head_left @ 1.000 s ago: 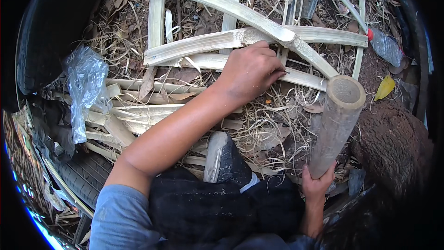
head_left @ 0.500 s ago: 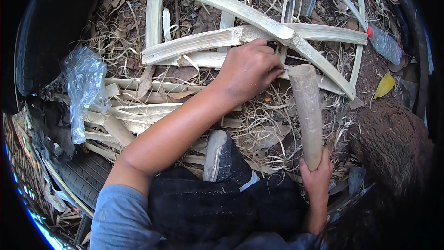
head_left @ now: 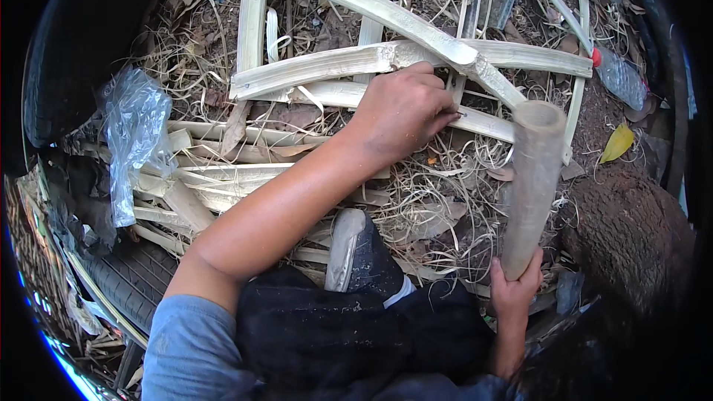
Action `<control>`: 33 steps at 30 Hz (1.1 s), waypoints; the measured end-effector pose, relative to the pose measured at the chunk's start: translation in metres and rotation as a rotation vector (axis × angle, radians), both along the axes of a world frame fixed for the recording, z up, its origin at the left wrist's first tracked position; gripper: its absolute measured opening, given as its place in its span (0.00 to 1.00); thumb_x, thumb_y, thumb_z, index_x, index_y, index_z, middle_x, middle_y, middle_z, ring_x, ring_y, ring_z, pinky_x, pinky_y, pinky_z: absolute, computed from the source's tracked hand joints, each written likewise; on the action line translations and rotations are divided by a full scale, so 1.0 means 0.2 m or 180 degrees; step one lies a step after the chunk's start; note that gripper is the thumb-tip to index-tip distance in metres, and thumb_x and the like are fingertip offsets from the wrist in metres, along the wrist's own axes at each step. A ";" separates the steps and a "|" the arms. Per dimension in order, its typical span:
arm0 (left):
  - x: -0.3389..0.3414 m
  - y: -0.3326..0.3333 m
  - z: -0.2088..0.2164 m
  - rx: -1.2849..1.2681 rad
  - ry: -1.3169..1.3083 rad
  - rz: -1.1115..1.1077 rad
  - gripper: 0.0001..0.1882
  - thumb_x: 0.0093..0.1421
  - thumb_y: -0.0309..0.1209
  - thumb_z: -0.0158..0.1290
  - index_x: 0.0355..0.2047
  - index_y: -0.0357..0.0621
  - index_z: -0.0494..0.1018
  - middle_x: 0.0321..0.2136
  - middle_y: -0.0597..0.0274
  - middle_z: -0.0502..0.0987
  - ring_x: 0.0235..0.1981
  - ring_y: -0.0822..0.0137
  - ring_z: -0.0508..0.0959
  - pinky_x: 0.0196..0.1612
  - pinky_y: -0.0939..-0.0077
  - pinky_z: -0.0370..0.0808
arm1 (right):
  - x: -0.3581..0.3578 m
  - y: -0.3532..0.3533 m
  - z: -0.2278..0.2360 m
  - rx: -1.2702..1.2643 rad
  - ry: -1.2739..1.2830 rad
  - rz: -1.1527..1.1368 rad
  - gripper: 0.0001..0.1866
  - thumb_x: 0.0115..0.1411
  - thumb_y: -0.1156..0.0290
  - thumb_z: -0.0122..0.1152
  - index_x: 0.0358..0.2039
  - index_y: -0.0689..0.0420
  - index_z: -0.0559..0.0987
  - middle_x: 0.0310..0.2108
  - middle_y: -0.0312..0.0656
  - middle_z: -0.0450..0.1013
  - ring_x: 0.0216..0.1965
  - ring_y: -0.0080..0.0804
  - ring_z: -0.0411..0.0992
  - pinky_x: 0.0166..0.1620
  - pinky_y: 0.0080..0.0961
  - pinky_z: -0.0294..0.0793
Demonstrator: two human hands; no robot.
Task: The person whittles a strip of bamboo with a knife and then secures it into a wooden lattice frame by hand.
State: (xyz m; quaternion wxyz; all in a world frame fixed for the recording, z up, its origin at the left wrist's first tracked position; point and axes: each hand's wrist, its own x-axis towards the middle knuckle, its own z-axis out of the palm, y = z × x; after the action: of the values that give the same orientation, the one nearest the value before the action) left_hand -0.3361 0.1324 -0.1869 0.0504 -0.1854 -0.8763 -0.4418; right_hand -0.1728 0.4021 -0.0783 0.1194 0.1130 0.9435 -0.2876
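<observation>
My left hand [head_left: 408, 108] is closed in a pinch over the crossed bamboo strips [head_left: 431, 26]. A thin dark tip, apparently a nail [head_left: 460, 112], pokes out from between thumb and forefinger, against the lower strip [head_left: 483, 125]. My right hand [head_left: 516, 286] grips the narrow lower end of a thick round wooden club [head_left: 531, 186]. The club stands tilted up, its blurred wide end over the right part of the strips and hiding some of them. Small nail heads show at the left ends of two strips.
Split bamboo pieces [head_left: 238, 176] lie stacked at left, beside a crumpled clear plastic bag [head_left: 137, 137] and a tyre [head_left: 137, 282]. At right are a clear plastic bottle [head_left: 620, 74] with a red cap, a yellow leaf [head_left: 617, 139] and a brown mound [head_left: 627, 230]. Shavings litter the ground.
My right hand has swung the club's wide end to the right, away from my left hand, and shifted slightly right itself. My left hand keeps its pinch in nearly the same place.
</observation>
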 end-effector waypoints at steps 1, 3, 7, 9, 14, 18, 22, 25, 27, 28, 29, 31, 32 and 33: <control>-0.01 0.01 0.00 0.0067 0.0048 -0.0026 0.05 0.44 0.28 0.65 0.23 0.44 0.80 0.20 0.63 0.75 0.28 0.62 0.75 0.30 0.67 0.74 | 0.01 0.00 0.00 -0.0016 0.0298 0.0099 0.26 0.46 0.70 0.70 0.45 0.63 0.70 0.33 0.53 0.76 0.35 0.53 0.77 0.39 0.40 0.75; 0.00 0.02 0.01 0.0110 0.0104 -0.0059 0.06 0.45 0.28 0.66 0.23 0.43 0.80 0.20 0.62 0.76 0.27 0.62 0.75 0.30 0.67 0.74 | -0.02 -0.02 -0.03 0.0247 -0.0141 0.0246 0.27 0.46 0.69 0.71 0.45 0.63 0.70 0.32 0.53 0.76 0.35 0.53 0.77 0.38 0.41 0.75; 0.00 -0.01 0.00 0.0094 0.0028 -0.0089 0.06 0.43 0.26 0.66 0.23 0.42 0.80 0.20 0.61 0.76 0.26 0.61 0.74 0.29 0.68 0.73 | 0.04 0.01 -0.04 0.0320 -0.0431 0.0186 0.38 0.41 0.64 0.76 0.50 0.64 0.67 0.41 0.54 0.73 0.43 0.53 0.73 0.47 0.42 0.72; 0.00 -0.02 0.00 0.0086 0.0021 -0.0095 0.06 0.43 0.25 0.66 0.23 0.42 0.80 0.20 0.61 0.76 0.26 0.60 0.74 0.29 0.68 0.73 | 0.08 0.05 0.01 0.0772 -0.0197 0.0547 0.48 0.34 0.60 0.80 0.55 0.61 0.65 0.47 0.53 0.70 0.50 0.52 0.68 0.54 0.44 0.66; -0.01 0.03 0.01 -0.0093 0.0008 -0.0200 0.05 0.46 0.29 0.64 0.23 0.44 0.80 0.22 0.63 0.76 0.31 0.63 0.76 0.32 0.67 0.76 | 0.27 0.26 0.04 0.1018 -0.0960 0.0271 0.45 0.31 0.58 0.80 0.50 0.60 0.69 0.43 0.49 0.71 0.46 0.52 0.68 0.52 0.44 0.66; -0.02 0.05 0.04 -0.0057 -0.0050 -0.0050 0.06 0.44 0.24 0.65 0.23 0.41 0.80 0.19 0.61 0.75 0.25 0.62 0.74 0.29 0.69 0.72 | 0.33 0.28 -0.06 0.1082 -0.1165 0.0491 0.32 0.36 0.63 0.75 0.42 0.61 0.74 0.37 0.52 0.71 0.44 0.54 0.69 0.49 0.42 0.68; 0.00 0.02 0.00 0.0011 -0.0041 0.0037 0.08 0.42 0.20 0.67 0.24 0.39 0.80 0.17 0.61 0.73 0.22 0.65 0.70 0.26 0.71 0.67 | 0.32 0.29 -0.06 0.0359 -0.0855 -0.0213 0.24 0.39 0.70 0.66 0.39 0.61 0.74 0.33 0.54 0.72 0.38 0.55 0.73 0.42 0.41 0.73; -0.01 0.04 0.04 -0.0119 -0.0072 -0.0024 0.06 0.45 0.25 0.66 0.24 0.40 0.81 0.18 0.61 0.76 0.22 0.65 0.72 0.26 0.70 0.71 | 0.40 0.35 -0.05 0.0269 -0.0540 -0.0132 0.22 0.38 0.71 0.67 0.37 0.61 0.75 0.30 0.52 0.75 0.33 0.54 0.76 0.37 0.39 0.76; -0.01 0.05 0.02 -0.0020 -0.0075 -0.0054 0.06 0.45 0.27 0.66 0.24 0.42 0.81 0.19 0.62 0.77 0.24 0.64 0.74 0.27 0.69 0.73 | 0.41 0.36 -0.05 0.0065 -0.0445 -0.0072 0.21 0.38 0.71 0.68 0.36 0.61 0.75 0.28 0.52 0.76 0.32 0.54 0.77 0.37 0.37 0.76; -0.01 0.05 0.03 0.0071 -0.0081 -0.0060 0.06 0.46 0.27 0.66 0.24 0.43 0.81 0.20 0.62 0.77 0.24 0.63 0.74 0.28 0.68 0.74 | 0.41 0.34 -0.03 0.0011 -0.0336 -0.0173 0.21 0.38 0.71 0.68 0.35 0.61 0.75 0.27 0.51 0.76 0.31 0.52 0.78 0.36 0.37 0.76; -0.01 0.04 0.03 0.0054 -0.0044 -0.0068 0.06 0.46 0.28 0.66 0.24 0.43 0.81 0.20 0.62 0.77 0.25 0.63 0.75 0.29 0.68 0.74 | 0.40 0.32 -0.03 -0.0043 -0.0232 -0.0275 0.20 0.38 0.71 0.68 0.34 0.61 0.75 0.26 0.50 0.76 0.30 0.51 0.78 0.35 0.36 0.77; -0.01 0.01 0.05 -0.0063 -0.0056 -0.0082 0.05 0.46 0.28 0.65 0.23 0.42 0.80 0.20 0.62 0.77 0.26 0.61 0.75 0.30 0.67 0.75 | 0.36 0.30 -0.03 0.0027 -0.0316 -0.0188 0.20 0.38 0.71 0.68 0.34 0.61 0.75 0.26 0.50 0.76 0.30 0.50 0.78 0.35 0.36 0.77; -0.01 0.00 0.04 -0.0077 -0.0058 -0.0051 0.05 0.46 0.28 0.65 0.23 0.42 0.80 0.20 0.62 0.77 0.26 0.61 0.75 0.30 0.67 0.75 | 0.36 0.30 -0.03 0.0157 -0.0390 -0.0152 0.19 0.38 0.70 0.68 0.33 0.61 0.75 0.25 0.50 0.76 0.30 0.50 0.79 0.34 0.36 0.77; -0.01 0.00 0.04 -0.0071 -0.0033 -0.0055 0.05 0.46 0.28 0.65 0.22 0.43 0.80 0.20 0.62 0.77 0.27 0.61 0.75 0.30 0.67 0.75 | 0.37 0.30 -0.05 0.0166 -0.0308 -0.0059 0.19 0.38 0.70 0.68 0.32 0.60 0.75 0.25 0.49 0.76 0.30 0.51 0.79 0.34 0.36 0.76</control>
State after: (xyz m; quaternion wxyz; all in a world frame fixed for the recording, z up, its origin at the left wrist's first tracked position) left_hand -0.3379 0.1317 -0.1794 0.0399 -0.1913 -0.8798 -0.4333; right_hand -0.0986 0.4627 -0.0879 0.1593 0.1386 0.9427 -0.2583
